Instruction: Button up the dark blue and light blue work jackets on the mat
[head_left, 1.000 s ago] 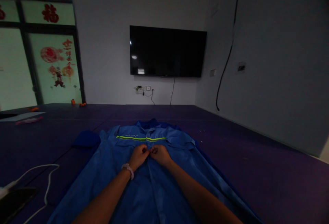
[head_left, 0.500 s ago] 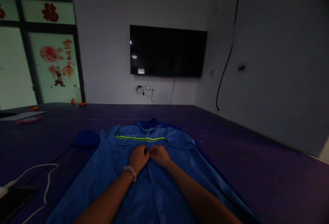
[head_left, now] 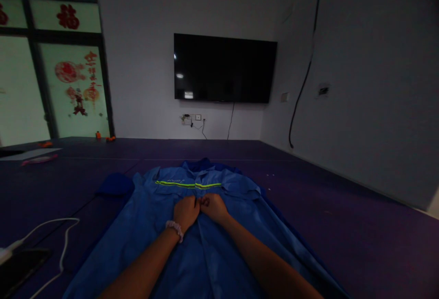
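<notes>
The blue jacket (head_left: pixel 187 271) lies spread, front up, on the purple surface (head_left: pixel 343 221), with a darker collar (head_left: pixel 200 166) and a yellow-green chest stripe (head_left: pixel 174 184). The left hand (head_left: pixel 186 211) and right hand (head_left: pixel 215 208) pinch its front opening, fingers closed.

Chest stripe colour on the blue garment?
Bright yellow-green: the stripe across the garment, best seen in the head view.

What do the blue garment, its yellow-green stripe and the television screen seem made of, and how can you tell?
Blue garment: probably cloth, mostly matte; it creases softly.
Yellow-green stripe: perhaps reflective tape or dyed trim; it looks bright, finish unclear.
Television screen: likely glass or plastic, glossy; it mirrors light patches.
</notes>
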